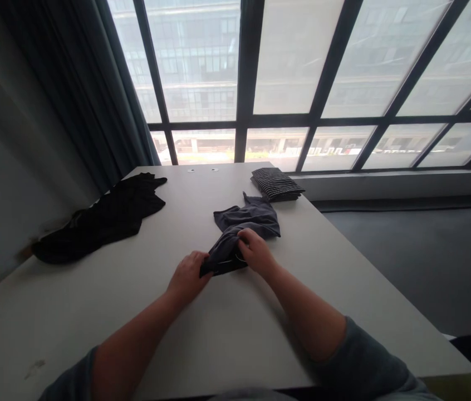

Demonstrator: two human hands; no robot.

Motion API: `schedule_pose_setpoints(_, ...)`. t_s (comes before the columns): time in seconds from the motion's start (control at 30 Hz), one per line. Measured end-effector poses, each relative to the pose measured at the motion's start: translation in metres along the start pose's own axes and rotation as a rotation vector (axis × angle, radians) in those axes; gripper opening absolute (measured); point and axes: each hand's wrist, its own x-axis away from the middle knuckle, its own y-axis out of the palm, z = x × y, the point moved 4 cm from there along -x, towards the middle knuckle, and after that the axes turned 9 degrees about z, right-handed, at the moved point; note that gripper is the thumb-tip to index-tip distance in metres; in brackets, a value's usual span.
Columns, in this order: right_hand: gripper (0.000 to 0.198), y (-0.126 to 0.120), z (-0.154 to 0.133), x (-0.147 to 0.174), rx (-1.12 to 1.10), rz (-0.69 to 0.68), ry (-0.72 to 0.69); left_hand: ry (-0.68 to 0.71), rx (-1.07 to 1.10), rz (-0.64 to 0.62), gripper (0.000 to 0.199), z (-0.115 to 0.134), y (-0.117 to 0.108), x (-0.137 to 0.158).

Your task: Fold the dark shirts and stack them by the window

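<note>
Reaching forward and inward, left grip (189,274) and right grip (256,252) clutch the grey garment (255,216).

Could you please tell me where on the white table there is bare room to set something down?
The white table has a broad bare patch between the black garment and the left hand, and another between the right forearm and the table's right edge. It is crowded where the right hand grips the grey garment, with the striped stack just beyond.

The white tabletop (93,312) carries a rumpled black garment (110,217) along its left edge, a bunched dark grey garment (258,214) mid-surface, and a folded striped garment (276,184) near its far right corner.
</note>
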Motion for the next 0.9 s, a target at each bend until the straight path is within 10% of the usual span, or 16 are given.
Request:
schedule_pose_setpoints(0.3,0.017,-0.005,-0.015,0.018,0.018,0.286,0.1,-0.303,0.591,0.135,0.037,-0.036,-0.008,-0.021)
schedule_pose_setpoints(0.47,0.034,0.01,0.001,0.017,-0.094,0.125,0.139,-0.284,0.597,0.073,0.034,-0.021,-0.009,-0.015)
schedule_pose_setpoints(0.67,0.077,0.023,-0.05,0.032,-0.071,-0.192,-0.308,-0.275,0.641,0.104,0.036,-0.005,-0.017,-0.01)
schedule_pose_setpoints(0.9,0.043,0.031,-0.036,0.031,-0.047,-0.126,-0.266,-0.108,0.656,0.036,0.044,0.005,-0.018,-0.001)
